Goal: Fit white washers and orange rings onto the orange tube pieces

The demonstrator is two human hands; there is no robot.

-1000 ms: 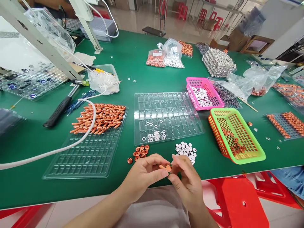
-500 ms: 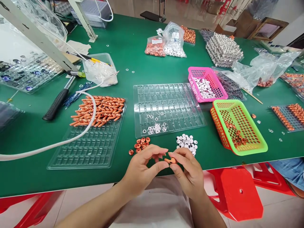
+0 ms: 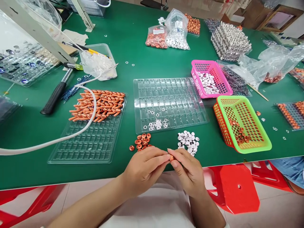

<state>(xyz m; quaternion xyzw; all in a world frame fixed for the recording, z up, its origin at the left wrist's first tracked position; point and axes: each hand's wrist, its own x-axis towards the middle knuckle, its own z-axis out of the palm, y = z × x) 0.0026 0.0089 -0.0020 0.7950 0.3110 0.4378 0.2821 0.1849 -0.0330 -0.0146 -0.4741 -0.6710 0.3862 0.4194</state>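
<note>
Between my two hands, above the table's front edge, is a small orange earbud shell, mostly covered by fingers. My left hand pinches it from the left, fingers pressed together over its stem side. The thumb and fingertips of my right hand close on its rounded end. Just beyond my left hand lies a loose group of round orange caps. Small white discs, some with black marks, are heaped beyond my right hand. White rings lie on a clear blister tray farther out.
At left, orange stemmed shells fill the far part of another clear tray, crossed by a white hose. A hammer lies beyond. To the right stand a pink basket of white pieces and a green basket of orange parts.
My left fingers have closed in from the left and now cover the shell's stem, which showed before. My right hand keeps its pinch. The view has shifted slightly.
</note>
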